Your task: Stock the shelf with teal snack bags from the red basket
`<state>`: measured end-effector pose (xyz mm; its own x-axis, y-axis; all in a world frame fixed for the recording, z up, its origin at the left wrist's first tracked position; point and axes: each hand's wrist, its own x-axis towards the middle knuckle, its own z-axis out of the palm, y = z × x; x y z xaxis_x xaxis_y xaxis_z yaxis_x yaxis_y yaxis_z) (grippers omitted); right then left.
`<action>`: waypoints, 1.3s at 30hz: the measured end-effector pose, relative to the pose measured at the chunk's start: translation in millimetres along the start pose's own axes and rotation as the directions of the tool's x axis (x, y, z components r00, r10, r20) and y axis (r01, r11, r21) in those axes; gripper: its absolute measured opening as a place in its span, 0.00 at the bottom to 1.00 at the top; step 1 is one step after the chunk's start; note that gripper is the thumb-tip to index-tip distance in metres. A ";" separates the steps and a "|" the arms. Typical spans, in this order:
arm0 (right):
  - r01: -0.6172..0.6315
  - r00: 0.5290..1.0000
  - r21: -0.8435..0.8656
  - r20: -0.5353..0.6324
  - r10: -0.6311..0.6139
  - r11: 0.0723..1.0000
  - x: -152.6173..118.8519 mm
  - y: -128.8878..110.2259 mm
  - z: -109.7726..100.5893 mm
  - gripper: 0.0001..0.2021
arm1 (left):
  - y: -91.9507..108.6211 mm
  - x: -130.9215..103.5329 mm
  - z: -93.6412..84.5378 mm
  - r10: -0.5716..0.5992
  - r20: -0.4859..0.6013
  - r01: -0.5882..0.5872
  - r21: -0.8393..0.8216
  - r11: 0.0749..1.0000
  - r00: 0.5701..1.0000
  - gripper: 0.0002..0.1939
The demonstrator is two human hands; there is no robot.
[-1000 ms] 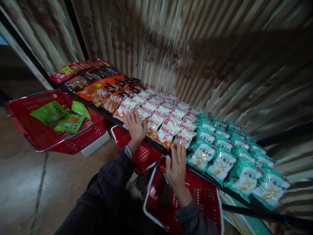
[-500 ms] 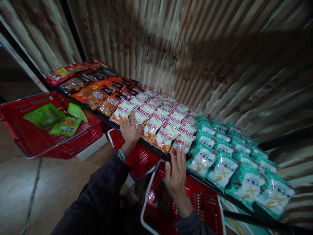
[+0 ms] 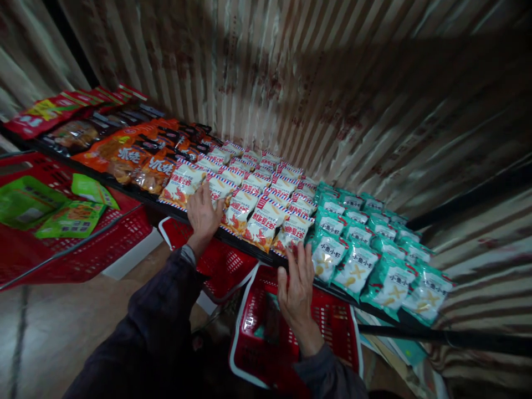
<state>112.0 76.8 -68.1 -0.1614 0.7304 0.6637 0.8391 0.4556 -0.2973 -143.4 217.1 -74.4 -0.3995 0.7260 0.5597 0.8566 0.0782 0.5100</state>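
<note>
Rows of white snack bags (image 3: 263,223) with red lettering and striped edges stand on a black shelf (image 3: 261,256). My left hand (image 3: 204,213) lies with fingers apart against the front bags near the left end of these rows. At their right front corner, my right hand (image 3: 297,292) has its fingers stretched up to the lower part of a white bag (image 3: 293,231). Neither hand grips a bag. To the right are rows of green and white snack bags (image 3: 356,269). Orange snack bags (image 3: 155,170) adjoin the white ones on the left.
Red bags (image 3: 45,115) and dark bags (image 3: 75,136) fill the shelf's far left. Below stand a red basket (image 3: 120,221) with green packets (image 3: 72,219), another red basket (image 3: 226,266), and a white-rimmed red basket (image 3: 235,338). Corrugated sheeting (image 3: 266,72) rises behind.
The view has shifted, so the shelf's contents sit further left in the picture. Both hands stay at the front of the white bags, with little change in their pose.
</note>
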 end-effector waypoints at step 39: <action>-0.062 0.988 -0.229 -0.153 0.027 0.971 -7.8 67.5 -63.9 0.30 | 8.8 -17.5 -14.4 0.038 -0.058 -0.044 -0.094 0.995 0.998 0.32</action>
<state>203.1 69.3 -49.4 -0.0576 0.6560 0.7525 0.9442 0.2806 -0.1723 -133.6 195.3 -70.3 -0.3845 0.6877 0.6159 0.8388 -0.0184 0.5442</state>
